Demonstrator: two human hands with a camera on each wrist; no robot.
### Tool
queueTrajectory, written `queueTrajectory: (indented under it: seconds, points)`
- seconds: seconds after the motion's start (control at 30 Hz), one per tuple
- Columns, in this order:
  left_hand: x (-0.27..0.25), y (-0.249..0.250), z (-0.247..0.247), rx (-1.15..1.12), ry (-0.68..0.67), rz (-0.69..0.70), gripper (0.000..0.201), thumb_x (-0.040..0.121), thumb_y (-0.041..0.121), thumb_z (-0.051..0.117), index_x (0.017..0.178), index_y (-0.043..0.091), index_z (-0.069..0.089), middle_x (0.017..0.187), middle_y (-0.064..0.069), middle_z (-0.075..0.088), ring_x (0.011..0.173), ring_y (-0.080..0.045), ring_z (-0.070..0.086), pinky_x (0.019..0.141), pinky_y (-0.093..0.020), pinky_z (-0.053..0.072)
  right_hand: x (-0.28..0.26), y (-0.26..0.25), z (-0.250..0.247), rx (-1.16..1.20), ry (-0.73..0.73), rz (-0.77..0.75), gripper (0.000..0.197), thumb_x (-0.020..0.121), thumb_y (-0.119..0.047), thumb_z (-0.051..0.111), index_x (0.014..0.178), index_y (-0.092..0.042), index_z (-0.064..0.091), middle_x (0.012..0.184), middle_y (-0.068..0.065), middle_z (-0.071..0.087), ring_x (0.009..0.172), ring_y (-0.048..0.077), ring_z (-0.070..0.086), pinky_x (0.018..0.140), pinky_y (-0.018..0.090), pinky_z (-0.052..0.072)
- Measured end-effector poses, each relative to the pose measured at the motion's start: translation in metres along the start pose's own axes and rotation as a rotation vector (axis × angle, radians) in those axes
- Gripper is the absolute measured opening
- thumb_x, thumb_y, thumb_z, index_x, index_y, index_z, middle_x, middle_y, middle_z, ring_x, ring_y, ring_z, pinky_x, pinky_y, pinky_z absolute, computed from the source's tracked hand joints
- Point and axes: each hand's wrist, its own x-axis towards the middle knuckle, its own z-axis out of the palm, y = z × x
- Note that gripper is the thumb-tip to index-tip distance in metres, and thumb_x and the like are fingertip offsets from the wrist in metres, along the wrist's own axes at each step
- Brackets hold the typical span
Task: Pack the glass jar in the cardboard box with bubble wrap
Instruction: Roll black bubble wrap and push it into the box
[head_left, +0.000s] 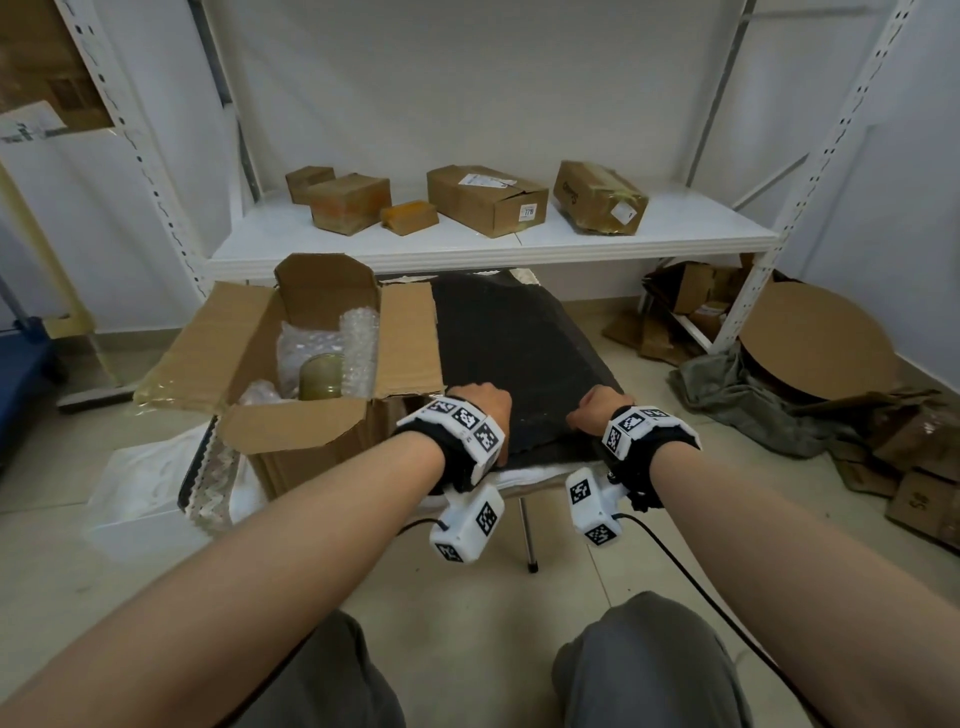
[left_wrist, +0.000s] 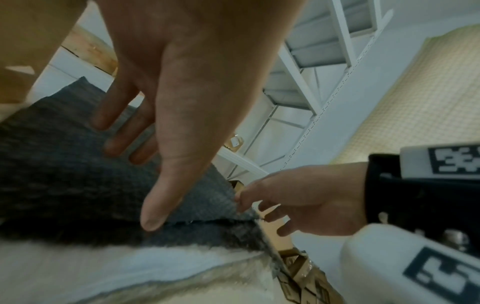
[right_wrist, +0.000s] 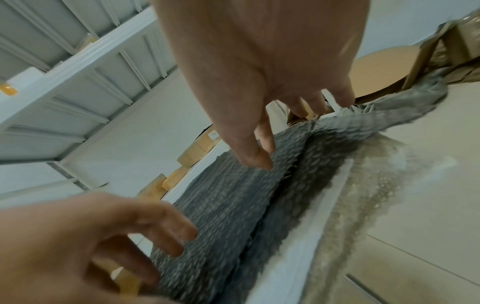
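An open cardboard box (head_left: 291, 434) stands on the left of a small table. Inside it, a glass jar (head_left: 320, 376) sits upright among clear bubble wrap (head_left: 358, 338). A dark sheet of bubble wrap (head_left: 509, 343) lies flat to the right of the box. My left hand (head_left: 483, 402) rests on its near edge. In the left wrist view my left hand (left_wrist: 161, 174) has straight fingers on the sheet (left_wrist: 64, 185) and its thumb tip at the edge. My right hand (head_left: 597, 408) pinches the sheet's near right corner between thumb and forefinger (right_wrist: 262, 158), lifting it slightly.
A white shelf (head_left: 467, 257) behind the table carries several closed cardboard boxes (head_left: 488, 200). Flattened cardboard, a round cardboard disc (head_left: 815, 343) and grey cloth lie on the floor at right. A white foam tray (head_left: 150, 493) sits on the floor at left.
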Motion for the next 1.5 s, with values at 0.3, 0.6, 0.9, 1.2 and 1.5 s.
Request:
queueTrajectory:
  seconds: [0.3, 0.6, 0.9, 1.2, 1.5]
  points:
    - [0.004, -0.002, 0.029, 0.017, 0.036, -0.005, 0.057, 0.080, 0.027, 0.074, 0.128, 0.015, 0.046, 0.124, -0.011, 0.055, 0.114, -0.034, 0.056, 0.076, -0.042, 0.045, -0.019, 0.006, -0.012, 0.097, 0.046, 0.048, 0.038, 0.094, -0.028, 0.059, 0.126, -0.008, 0.054, 0.141, 0.019, 0.041, 0.074, 0.025, 0.044, 0.087, 0.033, 0.040]
    - [0.006, -0.005, 0.024, 0.004, 0.073, -0.010, 0.028, 0.092, 0.013, 0.057, 0.120, 0.012, 0.055, 0.121, -0.013, 0.057, 0.112, -0.035, 0.057, 0.083, -0.042, 0.049, -0.018, 0.000, -0.012, 0.299, 0.106, -0.003, 0.033, 0.091, -0.027, 0.059, 0.118, -0.009, 0.061, 0.136, 0.017, 0.045, 0.106, 0.034, 0.048, 0.094, 0.039, 0.042]
    - [0.006, 0.003, 0.011, -0.428, 0.302, -0.044, 0.021, 0.099, 0.019, 0.037, 0.116, 0.013, 0.047, 0.109, -0.014, 0.058, 0.099, -0.037, 0.058, 0.077, -0.042, 0.044, -0.025, 0.009, -0.032, 0.925, 0.442, 0.162, 0.038, 0.101, -0.018, 0.045, 0.134, 0.000, 0.040, 0.145, 0.020, 0.033, 0.120, 0.042, 0.051, 0.085, 0.033, 0.035]
    - [-0.001, 0.036, -0.011, -1.135, 0.138, 0.023, 0.033, 0.099, 0.010, 0.032, 0.114, -0.006, 0.056, 0.118, -0.021, 0.056, 0.116, -0.034, 0.052, 0.092, -0.038, 0.040, -0.035, 0.009, -0.030, 1.168, 0.184, 0.182, 0.076, 0.093, -0.057, 0.041, 0.148, -0.006, 0.027, 0.144, 0.024, 0.045, 0.127, 0.045, 0.046, 0.106, 0.050, 0.040]
    - [0.010, 0.012, 0.018, -0.793, 0.161, -0.131, 0.011, 0.097, 0.023, 0.054, 0.091, 0.014, 0.053, 0.107, -0.013, 0.064, 0.104, -0.030, 0.059, 0.087, -0.035, 0.044, -0.019, 0.014, -0.005, 0.906, 0.066, 0.231, 0.084, 0.073, -0.028, 0.077, 0.136, -0.006, 0.026, 0.132, 0.024, 0.053, 0.113, 0.047, 0.058, 0.099, 0.055, 0.049]
